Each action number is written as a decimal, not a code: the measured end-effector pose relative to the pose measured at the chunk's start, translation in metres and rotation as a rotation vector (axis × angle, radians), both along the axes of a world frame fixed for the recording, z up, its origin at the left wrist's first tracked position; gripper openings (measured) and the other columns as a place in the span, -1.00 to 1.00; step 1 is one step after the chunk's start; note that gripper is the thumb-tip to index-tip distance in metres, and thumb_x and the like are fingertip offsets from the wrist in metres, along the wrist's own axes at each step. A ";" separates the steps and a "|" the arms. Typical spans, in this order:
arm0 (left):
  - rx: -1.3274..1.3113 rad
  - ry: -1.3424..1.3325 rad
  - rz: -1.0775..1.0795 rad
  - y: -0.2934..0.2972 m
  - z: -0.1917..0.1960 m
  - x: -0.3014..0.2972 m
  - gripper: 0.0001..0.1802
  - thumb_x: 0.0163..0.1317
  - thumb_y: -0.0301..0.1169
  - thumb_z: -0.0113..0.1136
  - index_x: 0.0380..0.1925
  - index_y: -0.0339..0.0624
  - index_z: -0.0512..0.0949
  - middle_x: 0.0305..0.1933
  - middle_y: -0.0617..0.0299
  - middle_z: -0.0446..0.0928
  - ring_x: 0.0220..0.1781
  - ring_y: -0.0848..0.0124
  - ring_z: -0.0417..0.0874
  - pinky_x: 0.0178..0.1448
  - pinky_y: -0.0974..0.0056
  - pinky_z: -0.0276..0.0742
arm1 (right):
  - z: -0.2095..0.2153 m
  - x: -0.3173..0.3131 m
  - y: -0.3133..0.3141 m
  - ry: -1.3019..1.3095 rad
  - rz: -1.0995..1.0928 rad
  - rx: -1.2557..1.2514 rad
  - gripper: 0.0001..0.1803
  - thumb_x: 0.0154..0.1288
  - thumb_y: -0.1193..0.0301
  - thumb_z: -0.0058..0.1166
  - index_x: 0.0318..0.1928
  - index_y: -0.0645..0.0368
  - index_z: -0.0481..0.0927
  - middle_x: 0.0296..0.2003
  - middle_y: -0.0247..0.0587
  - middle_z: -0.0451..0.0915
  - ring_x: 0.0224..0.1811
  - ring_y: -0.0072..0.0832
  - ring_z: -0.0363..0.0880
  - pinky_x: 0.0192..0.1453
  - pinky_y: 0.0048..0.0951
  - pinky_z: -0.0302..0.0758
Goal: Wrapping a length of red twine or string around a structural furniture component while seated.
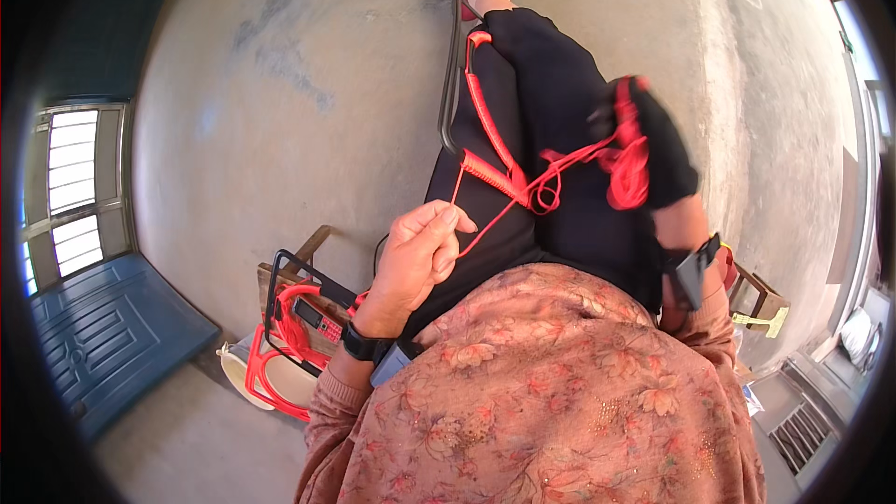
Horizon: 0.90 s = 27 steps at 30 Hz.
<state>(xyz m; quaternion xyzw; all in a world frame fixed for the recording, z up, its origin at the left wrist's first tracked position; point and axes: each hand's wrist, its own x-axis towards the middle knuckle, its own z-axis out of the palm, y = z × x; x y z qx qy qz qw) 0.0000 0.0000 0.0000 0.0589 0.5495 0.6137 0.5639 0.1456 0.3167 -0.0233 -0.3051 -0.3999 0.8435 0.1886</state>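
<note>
Across my lap lies a bent black metal frame (446, 98), partly wound with tight turns of red cord (490, 175). My left hand (425, 243) is closed in a pinch on the red cord, just below the near corner of the frame, where a taut strand runs up to the winding. In a black glove, my right hand (670, 154) is raised over my right thigh and smeared by motion. It grips a looped bundle of red cord (628, 175), and loose strands lead from there to the frame. The gloved fingers are partly hidden.
On my left, a wooden stool (315, 241) bears a black frame with red cord (271, 303) and a keypad phone (319, 319). A pale basin (241, 375) sits beside it. A blue door panel (126, 331) stands farther left. At right is a yellow tool (770, 322).
</note>
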 end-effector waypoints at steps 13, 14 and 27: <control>0.255 -0.391 0.126 -0.006 0.005 -0.005 -0.75 0.46 -0.30 -0.08 -0.29 -0.23 0.47 -0.64 0.31 0.32 -0.68 0.58 0.23 -0.62 0.49 0.15 | -0.007 0.055 0.137 -0.102 -0.546 0.206 -0.48 0.44 0.08 -0.03 0.11 0.30 0.48 -0.10 -0.08 0.63 -0.06 -0.35 0.61 0.03 -0.35 0.55; 0.343 -0.350 0.079 -0.005 0.011 -0.005 -0.76 0.45 -0.31 -0.08 -0.24 -0.25 0.49 -0.55 0.25 0.41 -0.62 0.54 0.34 -0.57 0.49 0.27 | 0.008 0.043 0.121 -0.128 -0.425 0.261 -0.45 0.44 0.04 -0.07 0.13 0.29 0.47 -0.08 -0.08 0.62 -0.03 -0.34 0.61 0.02 -0.35 0.53; 0.178 0.237 0.194 0.058 -0.025 -0.030 -0.64 0.37 -0.44 0.07 0.14 -0.30 0.45 0.02 0.17 0.55 -0.07 0.54 0.58 -0.18 0.40 0.59 | 0.032 -0.095 -0.094 -0.123 0.505 0.808 -0.67 0.36 0.35 0.02 0.10 0.11 0.51 0.04 -0.04 0.50 0.01 -0.22 0.55 0.05 -0.36 0.50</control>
